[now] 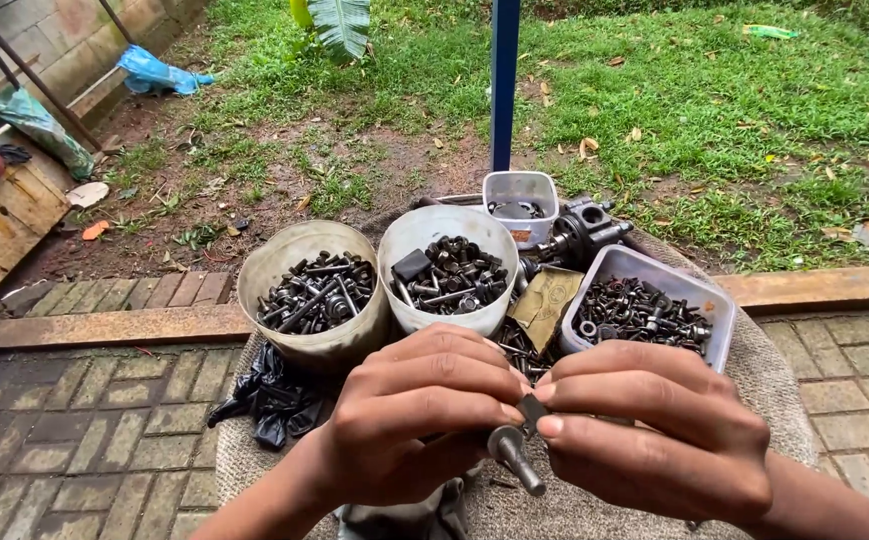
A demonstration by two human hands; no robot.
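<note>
A round stand draped in coarse tan burlap cloth (pixel 784 390) fills the lower middle of the view, with brick paving at 9 o'clock and grass at 12 o'clock. On it, at 11 o'clock from the hands, sits a cut-off beige plastic tub (pixel 304 250) full of dark bolts, and just beside it at 12 o'clock a white plastic tub (pixel 424 228) heaped with nuts and bolts. At 1 o'clock stands a clear rectangular plastic box (pixel 654 270) of small greasy hardware, with a smaller clear box (pixel 521 187) behind. A crumpled black plastic bag (pixel 272 400) lies at 9 o'clock. The left hand (pixel 409 420) and right hand (pixel 654 430) meet at the centre, fingertips together and pinched on a short grey metal bolt (pixel 514 452), its shank pointing toward 5 o'clock, with a small dark nut (pixel 531 408) held at its top between the thumbs.
</note>
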